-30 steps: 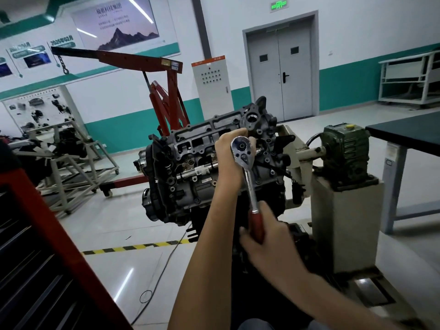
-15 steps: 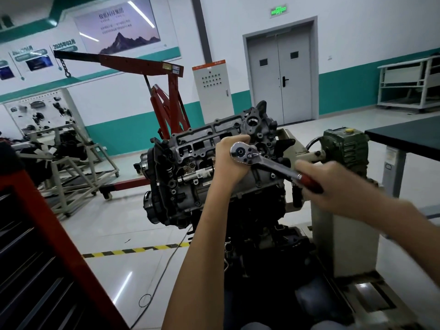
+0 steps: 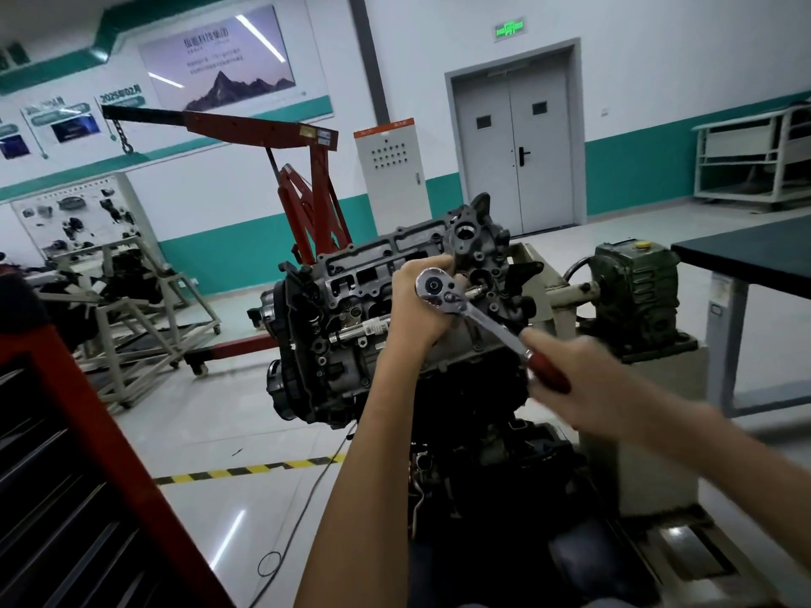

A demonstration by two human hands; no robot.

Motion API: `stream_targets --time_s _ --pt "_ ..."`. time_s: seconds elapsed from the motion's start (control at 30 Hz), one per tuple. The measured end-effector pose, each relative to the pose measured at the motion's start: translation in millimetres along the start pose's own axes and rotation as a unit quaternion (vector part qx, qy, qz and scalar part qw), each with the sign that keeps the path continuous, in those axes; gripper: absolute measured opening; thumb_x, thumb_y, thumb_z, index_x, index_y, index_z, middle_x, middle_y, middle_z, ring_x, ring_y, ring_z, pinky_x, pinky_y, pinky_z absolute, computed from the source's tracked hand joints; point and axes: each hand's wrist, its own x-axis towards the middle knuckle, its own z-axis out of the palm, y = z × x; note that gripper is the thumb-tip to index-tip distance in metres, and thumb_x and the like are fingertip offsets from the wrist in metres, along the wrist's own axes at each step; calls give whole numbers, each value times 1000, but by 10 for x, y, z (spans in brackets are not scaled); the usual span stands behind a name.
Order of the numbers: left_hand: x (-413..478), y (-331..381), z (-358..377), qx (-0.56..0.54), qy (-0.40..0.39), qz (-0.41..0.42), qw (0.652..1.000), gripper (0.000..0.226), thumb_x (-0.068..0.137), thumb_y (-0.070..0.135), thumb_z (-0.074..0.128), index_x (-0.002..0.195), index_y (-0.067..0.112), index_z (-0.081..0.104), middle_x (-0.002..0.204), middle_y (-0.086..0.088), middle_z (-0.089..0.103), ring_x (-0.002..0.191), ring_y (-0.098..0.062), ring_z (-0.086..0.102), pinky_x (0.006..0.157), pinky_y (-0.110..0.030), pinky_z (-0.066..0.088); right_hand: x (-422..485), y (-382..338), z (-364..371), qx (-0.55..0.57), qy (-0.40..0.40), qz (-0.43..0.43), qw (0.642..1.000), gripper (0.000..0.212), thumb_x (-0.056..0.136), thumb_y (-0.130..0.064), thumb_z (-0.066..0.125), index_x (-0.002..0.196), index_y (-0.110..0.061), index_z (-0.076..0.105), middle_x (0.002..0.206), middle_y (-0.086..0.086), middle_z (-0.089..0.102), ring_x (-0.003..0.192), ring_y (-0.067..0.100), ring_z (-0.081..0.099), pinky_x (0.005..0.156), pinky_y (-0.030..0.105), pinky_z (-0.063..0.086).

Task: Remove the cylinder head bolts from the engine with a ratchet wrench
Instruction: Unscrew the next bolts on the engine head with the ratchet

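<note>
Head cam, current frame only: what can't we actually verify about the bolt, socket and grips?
- Bolt and socket: hidden behind the left hand and the ratchet wrench head; seating on the engine cannot be told.
- Right hand: motion-blurred, so finger placement on the red handle is unclear.
- Ratchet direction switch: too small to read.
- Engine's lower part: dark, partly behind both forearms.
- Wall poster text: too small.

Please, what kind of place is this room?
Probably an automotive training workshop. An engine sits mounted on a stand, a red engine hoist stands behind it, and a display board of car parts is by the wall.
</note>
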Motion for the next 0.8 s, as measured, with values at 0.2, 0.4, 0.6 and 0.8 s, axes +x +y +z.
stream_targets --time_s 0.2,0.4,0.6,0.8 --pt "-21 34 20 -7 5 30 1000 25 74 7 57 54 13 45 50 -6 42 50 -19 41 53 -32 32 88 167 -282 -111 16 -11 994 26 78 2 61 85 -19 47 59 -7 52 45 4 54 45 24 50" --pt "5 53 114 -35 54 -3 998 49 78 -9 57 50 21 29 49 5 28 43 -2 26 45 -15 21 -91 -525 948 228 164 111 953 34 81 -5 61 78 -29 38 53 -6 43 41 3 46 40 10 33" --pt "-11 -20 85 -54 57 -33 996 44 81 -8 59 54 22 41 54 4 38 50 -4 35 50 -18 31 -81 -430 724 184 115 80 973 30 78 2 60 86 -21 43 51 -6 43 42 5 46 40 12 34" --pt "40 1 -61 24 -46 29 998 23 80 -10 60 59 -6 51 54 -8 40 56 -18 39 55 -30 34 170 139 -436 -155 -5 -47 987 24 79 -1 59 85 -21 46 58 -9 51 47 4 53 46 21 47"
